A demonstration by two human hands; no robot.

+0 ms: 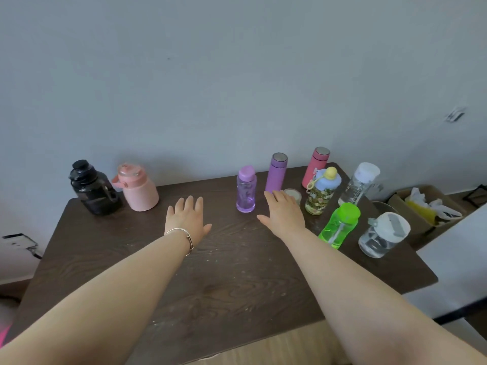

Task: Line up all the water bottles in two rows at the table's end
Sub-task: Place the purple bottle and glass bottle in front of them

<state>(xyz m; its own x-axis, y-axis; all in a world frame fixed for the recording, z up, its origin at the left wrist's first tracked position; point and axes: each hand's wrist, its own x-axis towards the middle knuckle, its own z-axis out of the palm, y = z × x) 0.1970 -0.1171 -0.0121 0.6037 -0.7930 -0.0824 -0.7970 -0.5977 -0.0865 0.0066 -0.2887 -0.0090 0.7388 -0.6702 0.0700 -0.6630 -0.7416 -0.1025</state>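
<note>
Both hands: left hand (pixel 188 219), right hand (pixel 283 213), fingers spread, empty. Advice: grip purple bottle (pixel 246 189) mid-body, slide toward counter (pixel 237 272) far edge.

- Single head-worn view, wide-angle, looking forward and down across the dark wooden table (pixel 237 272) toward the grey wall (pixel 210 75).
- Close range; both forearms enter from bottom edge.

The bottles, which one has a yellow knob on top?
The flowery bottle with the pale blue lid, standing just right of the right hand. No other bottle has yellow on its cap.
</note>
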